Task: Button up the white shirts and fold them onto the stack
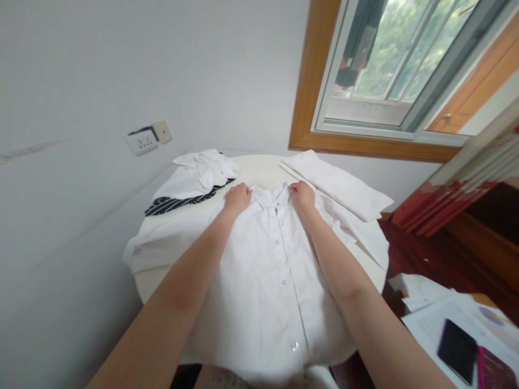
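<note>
A white button-up shirt (267, 281) lies front-up and spread over a small round white table (255, 167), its collar at the far side. My left hand (237, 197) rests on the left shoulder beside the collar, fingers curled and pinching the cloth. My right hand (302, 195) grips the right side of the collar in the same way. Both arms stretch out over the shirt's front.
A crumpled white garment (203, 173) and a dark striped cloth (178, 202) lie at the table's far left. A folded white garment (336, 183) sits at the far right. A wall socket (141, 141), a window (389, 70), papers and a black phone (457, 350) lie around.
</note>
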`<state>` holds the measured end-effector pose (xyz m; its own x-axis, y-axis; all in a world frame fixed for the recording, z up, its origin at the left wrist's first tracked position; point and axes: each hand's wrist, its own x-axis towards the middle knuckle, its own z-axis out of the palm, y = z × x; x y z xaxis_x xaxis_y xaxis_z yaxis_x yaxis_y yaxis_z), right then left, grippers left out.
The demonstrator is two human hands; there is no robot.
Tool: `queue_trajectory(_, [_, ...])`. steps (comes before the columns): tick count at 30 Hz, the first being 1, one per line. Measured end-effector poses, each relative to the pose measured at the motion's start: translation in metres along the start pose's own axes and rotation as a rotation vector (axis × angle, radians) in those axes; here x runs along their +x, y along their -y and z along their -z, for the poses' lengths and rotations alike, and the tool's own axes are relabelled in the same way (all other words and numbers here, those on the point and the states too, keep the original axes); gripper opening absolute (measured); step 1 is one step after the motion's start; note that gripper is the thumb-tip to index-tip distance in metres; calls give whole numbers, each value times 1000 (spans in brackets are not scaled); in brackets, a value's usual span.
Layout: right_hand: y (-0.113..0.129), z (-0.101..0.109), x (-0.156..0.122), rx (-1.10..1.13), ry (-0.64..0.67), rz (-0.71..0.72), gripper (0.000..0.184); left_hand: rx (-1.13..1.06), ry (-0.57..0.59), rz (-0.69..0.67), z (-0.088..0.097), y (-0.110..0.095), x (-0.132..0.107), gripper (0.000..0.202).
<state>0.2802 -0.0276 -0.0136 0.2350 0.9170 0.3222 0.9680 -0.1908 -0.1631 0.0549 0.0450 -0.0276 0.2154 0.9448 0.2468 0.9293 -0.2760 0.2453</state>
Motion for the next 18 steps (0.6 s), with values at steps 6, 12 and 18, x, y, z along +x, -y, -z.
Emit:
queue_trajectory(6, [2,-13,-2,60,19,-20,37,103,-158,-54,-1,-2,-2,34])
queue_trajectory(12, [-1,-22,-1,30,35,-69,36,160,-142,-147,0,-2,-3,35])
queue_trajectory(18, [-5,-23,6,109,32,-71,41,151,-182,-157,16,-5,-27,37])
